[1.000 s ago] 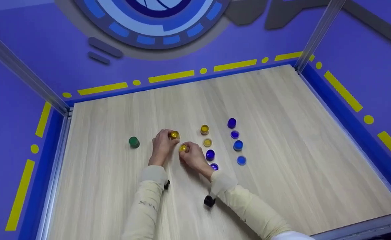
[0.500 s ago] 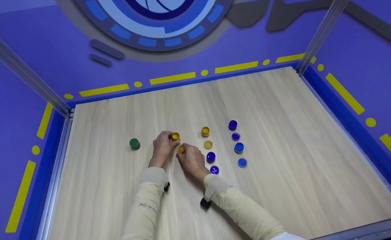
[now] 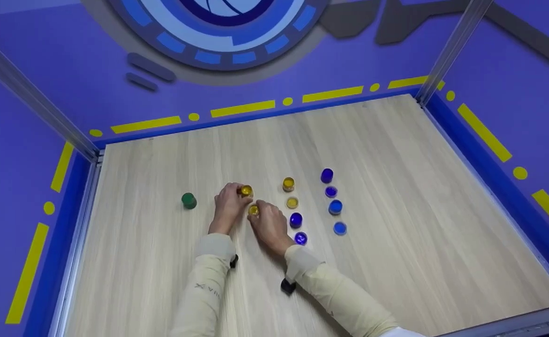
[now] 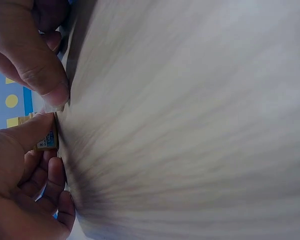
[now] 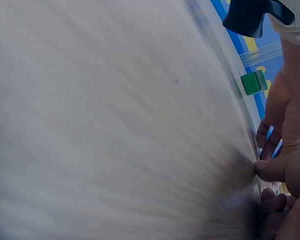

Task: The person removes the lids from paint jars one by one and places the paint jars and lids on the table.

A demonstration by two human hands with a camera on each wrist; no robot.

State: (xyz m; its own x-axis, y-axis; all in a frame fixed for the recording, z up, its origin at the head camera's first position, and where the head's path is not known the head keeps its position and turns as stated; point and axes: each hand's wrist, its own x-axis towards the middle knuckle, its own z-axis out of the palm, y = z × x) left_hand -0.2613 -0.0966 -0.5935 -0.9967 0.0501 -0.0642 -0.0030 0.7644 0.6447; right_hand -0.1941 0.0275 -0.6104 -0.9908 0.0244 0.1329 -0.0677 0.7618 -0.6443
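My left hand (image 3: 229, 206) grips a small paint jar (image 3: 246, 190) with yellow paint, upright on the table. Its printed label shows in the left wrist view, between thumb and fingers. Just in front of that jar, my right hand (image 3: 272, 227) pinches a round lid (image 3: 253, 210) with yellow inside, low at the table surface. Jar and lid are apart. To the left stands a green paint jar (image 3: 189, 201). Right of my hands, another yellow jar (image 3: 288, 184) has its yellow lid (image 3: 292, 202) lying in front of it.
A purple jar (image 3: 296, 220) and its lid (image 3: 301, 238) lie close by my right wrist. Farther right are another purple jar (image 3: 327, 175) with a lid (image 3: 331, 191), and a blue jar (image 3: 335, 207) with a lid (image 3: 340, 228). Walls enclose the wooden table (image 3: 419, 210).
My right hand has shifted slightly left with the yellow lid and then stayed there. The left hand keeps its hold on the yellow jar in the same place.
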